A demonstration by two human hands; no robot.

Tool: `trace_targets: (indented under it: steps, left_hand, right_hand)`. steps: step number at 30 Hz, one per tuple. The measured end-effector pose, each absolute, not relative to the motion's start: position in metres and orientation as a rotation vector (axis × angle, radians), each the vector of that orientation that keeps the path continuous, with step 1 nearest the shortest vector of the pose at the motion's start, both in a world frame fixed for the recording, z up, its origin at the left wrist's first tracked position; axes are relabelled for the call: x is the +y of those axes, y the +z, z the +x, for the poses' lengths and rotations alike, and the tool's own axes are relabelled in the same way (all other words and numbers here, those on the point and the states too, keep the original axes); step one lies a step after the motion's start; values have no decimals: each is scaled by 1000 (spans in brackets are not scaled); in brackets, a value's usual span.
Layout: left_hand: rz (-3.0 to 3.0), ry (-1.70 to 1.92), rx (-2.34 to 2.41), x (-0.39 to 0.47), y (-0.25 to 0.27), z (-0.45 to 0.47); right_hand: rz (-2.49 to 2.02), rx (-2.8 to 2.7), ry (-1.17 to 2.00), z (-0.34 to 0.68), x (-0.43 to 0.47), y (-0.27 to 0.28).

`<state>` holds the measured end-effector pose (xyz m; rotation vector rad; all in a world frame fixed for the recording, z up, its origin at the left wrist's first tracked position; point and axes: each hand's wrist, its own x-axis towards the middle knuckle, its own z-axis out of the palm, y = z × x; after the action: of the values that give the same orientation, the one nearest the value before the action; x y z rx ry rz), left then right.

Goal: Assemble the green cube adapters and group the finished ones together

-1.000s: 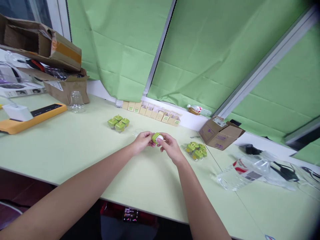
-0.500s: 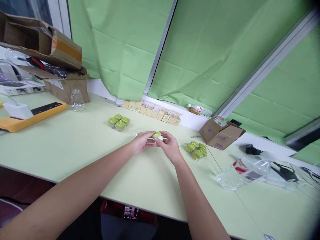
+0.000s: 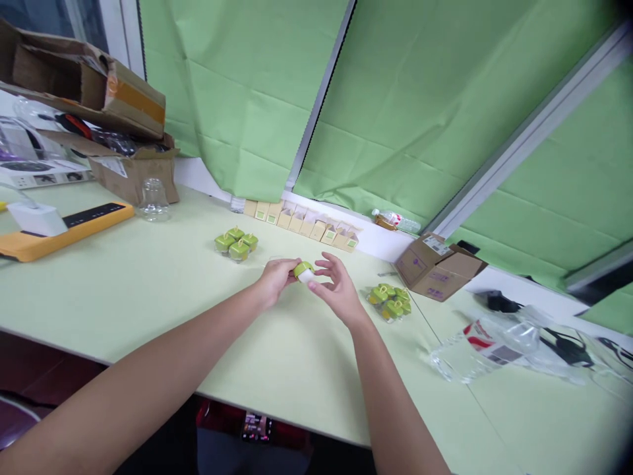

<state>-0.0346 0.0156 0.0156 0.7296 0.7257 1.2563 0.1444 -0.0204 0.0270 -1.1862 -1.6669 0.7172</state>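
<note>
Your left hand (image 3: 275, 280) held the green-and-white piece (image 3: 304, 272) at its fingers' ends, while your right hand (image 3: 342, 291) kept its fingers parted just beside it.

We see an even, fairly bright, diffuse light over the table (image 3: 148, 297), its source out of view. Only faint, soft-edged shading lies by the right forearm (image 3: 383, 382). Under the table it turns dark, where the phone (image 3: 256, 427) glows. We find pale highlights on the bottle (image 3: 487, 346) and jar (image 3: 154, 199). Detail is soft: the white of the case (image 3: 303, 271) looks nearly featureless, and we cannot read the boxes (image 3: 306, 224). The wide lens stretches and smears the right edge, and the top right corner darkens.
</note>
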Motion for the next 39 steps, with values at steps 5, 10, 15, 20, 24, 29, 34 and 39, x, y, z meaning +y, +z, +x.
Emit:
trace_targets:
  steps: [5,10,15,20,24,29,34,39]
  left_hand:
    - [661,1311,748,20,12,-34]
    - [722,1252,705,15,13,-33]
    - [676,1274,732,17,15,-36]
    - [691,1268,707,17,17,-37]
    - [750,1234,683,13,16,-34]
    - [779,1242,696,14,13,-34]
    - [778,1237,678,13,16,-36]
    - [738,1269,717,14,18,-39]
  right_hand:
    - [-1601,-1527,500,159,-12,17]
    - [-1212,-1550,837,146,-16,23]
    - [-1557,-1470,742,152,-14,17]
    - [-1241,-1442,861,154,-19,26]
    - [-1219,-1495,872,151,-17,22]
    - [-1435,-1446,763,158,-14,16]
    - [-1189,-1587,834,148,-17,18]
    - [-1395,-1539,703,146,-17,16]
